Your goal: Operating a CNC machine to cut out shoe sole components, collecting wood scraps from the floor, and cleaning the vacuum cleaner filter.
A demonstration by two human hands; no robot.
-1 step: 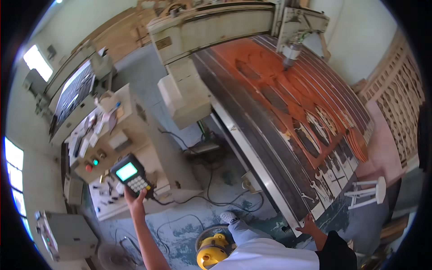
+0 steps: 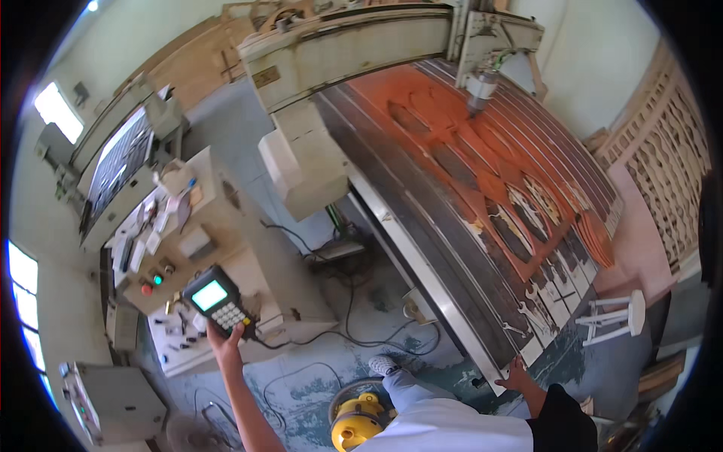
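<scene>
My left hand (image 2: 226, 341) is closed around the lower end of a handheld controller (image 2: 217, 300), which has a lit screen and a keypad. My thumb lies by its keys, and a black cable runs from it to the right. My right hand (image 2: 515, 377) rests with fingers apart on the near corner of the CNC router bed (image 2: 392, 218). On the bed lies a reddish wood panel (image 2: 482, 197) with cut-out shapes and dust over it. The router spindle (image 2: 482, 87) stands over the panel's far part. Several wrenches (image 2: 533, 309) lie near my right hand.
A control cabinet (image 2: 263, 264) with buttons and small tools stands at left. Cables (image 2: 376, 343) cross the floor. A yellow round machine (image 2: 358, 426) is by my foot. A white stool (image 2: 614, 316) stands at right, near a carved lattice panel (image 2: 659, 166).
The whole view has shifted slightly, so the machine and cabinet sit a little differently in the picture. Both hands keep their places on the controller and the bed corner.
</scene>
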